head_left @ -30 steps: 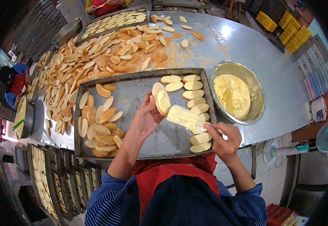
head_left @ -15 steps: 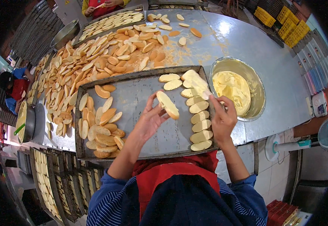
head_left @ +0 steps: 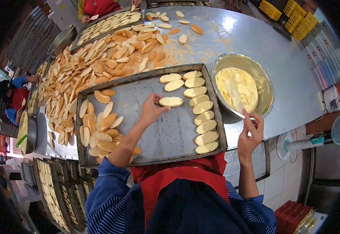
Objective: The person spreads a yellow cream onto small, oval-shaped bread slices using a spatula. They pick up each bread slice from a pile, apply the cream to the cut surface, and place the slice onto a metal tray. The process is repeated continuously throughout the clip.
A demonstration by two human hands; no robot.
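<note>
Since half a second ago, the left hand [head_left: 151,110] has come down to the baking tray [head_left: 146,84], its fingers loosely pinching a buttered bread slice [head_left: 171,101] lying flat beside the finished column. Meanwhile the right hand [head_left: 250,133] has swung to the steel bowl [head_left: 266,84] of butter [head_left: 236,87], closed on a spreader handle [head_left: 237,99].

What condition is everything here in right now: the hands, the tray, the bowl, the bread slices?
Left hand: setting a spread-coated slice on the tray.
Right hand: gripping a spatula dipped in the bowl.
Metal tray: partly filled, bare in the middle.
Bowl: holding pale yellow spread.
Plain slices: heaped at the tray's left.
</note>
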